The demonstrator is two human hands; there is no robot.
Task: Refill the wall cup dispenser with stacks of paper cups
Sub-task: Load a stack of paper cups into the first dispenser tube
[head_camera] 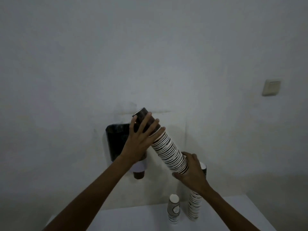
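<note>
Long stack of nested paper cups [168,147], ribbed by rolled white rims against dark brown walls, held tilted in front of the pale, matte wall [150,55], its dark flat-bottomed end uppermost and leaning left. Left hand [141,139] wrapped round that upper end, fingers spread long over the smooth brown paper. Right hand [191,172] cupped under the lower, wider end, thumb and fingers closed around the rims. Behind the left hand, fixed to the wall, the dispenser [116,140]: a dark, glossy, tapering tube, open and rounded at the top, with a single brown cup [138,175] poking from its pale lower collar. Below, on the plain white table [133,219], two shorter stacks standing upright, bottoms up: one squat [173,209], one taller [194,205], partly hidden by the right wrist. Beige square light switch [271,87] far off to the right.
</note>
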